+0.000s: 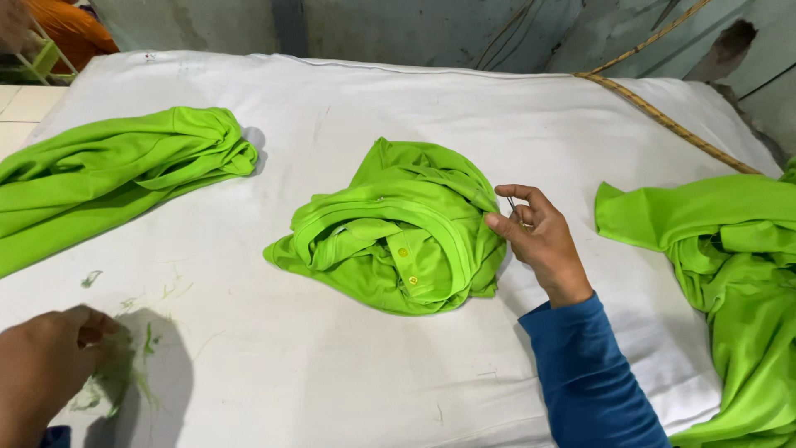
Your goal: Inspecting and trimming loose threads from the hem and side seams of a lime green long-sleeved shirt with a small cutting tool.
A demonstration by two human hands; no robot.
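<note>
Matt green knit cloth shirt (398,236) lies on a smooth white cloth table cover (332,365).

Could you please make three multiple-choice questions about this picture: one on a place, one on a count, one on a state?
1. Where is the right hand?
A. At the right edge of the middle shirt
B. On the rope
C. On the left shirt

2. How many green garments lie on the white table?
A. One
B. Three
C. Five

3. How does the middle shirt lie?
A. Spread flat
B. Hung up
C. Crumpled in a heap

Answers:
1 A, its fingers touch that shirt's right side, holding a thin metal tool.
2 B, left, middle and right shirt.
3 C, it is bunched, with the button placket showing.
</note>
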